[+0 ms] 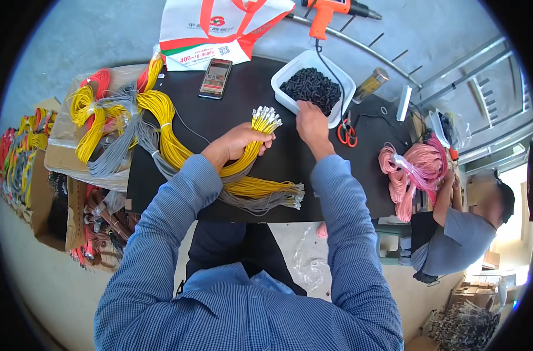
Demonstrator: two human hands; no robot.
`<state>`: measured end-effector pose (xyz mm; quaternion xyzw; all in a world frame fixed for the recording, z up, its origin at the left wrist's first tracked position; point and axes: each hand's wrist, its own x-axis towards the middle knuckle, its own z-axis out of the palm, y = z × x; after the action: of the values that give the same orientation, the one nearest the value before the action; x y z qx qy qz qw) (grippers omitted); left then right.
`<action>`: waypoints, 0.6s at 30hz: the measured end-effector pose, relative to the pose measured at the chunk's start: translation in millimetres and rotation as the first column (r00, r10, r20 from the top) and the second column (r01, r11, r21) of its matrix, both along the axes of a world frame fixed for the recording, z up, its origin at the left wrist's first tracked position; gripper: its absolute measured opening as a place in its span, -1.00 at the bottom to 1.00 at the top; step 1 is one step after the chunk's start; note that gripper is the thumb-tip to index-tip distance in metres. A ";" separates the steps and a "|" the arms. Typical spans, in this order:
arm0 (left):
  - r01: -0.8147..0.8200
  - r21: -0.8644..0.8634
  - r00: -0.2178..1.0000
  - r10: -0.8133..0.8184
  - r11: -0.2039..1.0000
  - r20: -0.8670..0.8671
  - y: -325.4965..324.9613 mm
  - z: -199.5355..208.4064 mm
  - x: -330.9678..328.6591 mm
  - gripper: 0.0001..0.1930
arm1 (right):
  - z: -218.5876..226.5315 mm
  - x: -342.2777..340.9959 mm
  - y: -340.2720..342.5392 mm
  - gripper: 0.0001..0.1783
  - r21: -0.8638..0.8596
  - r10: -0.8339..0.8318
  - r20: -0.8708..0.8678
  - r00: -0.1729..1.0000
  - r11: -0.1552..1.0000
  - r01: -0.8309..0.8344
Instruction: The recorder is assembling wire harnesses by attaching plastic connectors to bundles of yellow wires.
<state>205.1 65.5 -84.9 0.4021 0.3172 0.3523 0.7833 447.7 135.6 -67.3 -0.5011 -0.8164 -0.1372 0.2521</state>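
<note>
My left hand (243,142) is closed around a bundle of yellow wires (256,149) just below its white and metal end terminals, which point up and away from me. My right hand (313,124) is at the near edge of a white plastic tub (282,96) holding many short black tube pieces (312,88). Its fingers are drawn together at the tubes; whatever they pinch is too small to make out. Another yellow and grey wire bundle (260,188) lies under my left wrist, its terminal ends toward the right.
Yellow and grey cable coils (164,123) lie at left. A phone (215,78), a printed bag (190,47) and an orange heat gun (325,17) sit at the back. Red-handled scissors (347,134) and pink wire bundles (418,167) are at right, near a co-worker (459,234).
</note>
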 end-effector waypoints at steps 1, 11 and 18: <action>0.010 -0.010 0.999 -0.009 1.000 0.046 -7.1 2.6 -5.9 -0.82 | 1.6 -3.7 -4.9 -0.70 -0.051 0.086 0.001 0.996 0.995 -0.085; 0.070 -0.065 0.997 -0.069 0.995 0.024 -5.4 8.4 3.1 -0.78 | 33.7 -54.4 -55.3 -0.53 -0.308 0.389 -0.556 0.735 0.725 -0.616; -0.044 -0.177 0.999 0.041 0.983 -0.023 -8.3 11.2 5.1 -0.79 | 18.8 -66.8 -50.2 -0.45 -0.137 0.468 -0.639 0.611 0.712 -0.689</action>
<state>210.2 57.2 -73.7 0.3271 0.3634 0.3354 0.8052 380.9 85.3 -48.6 -0.2583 -0.8334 0.2633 0.4116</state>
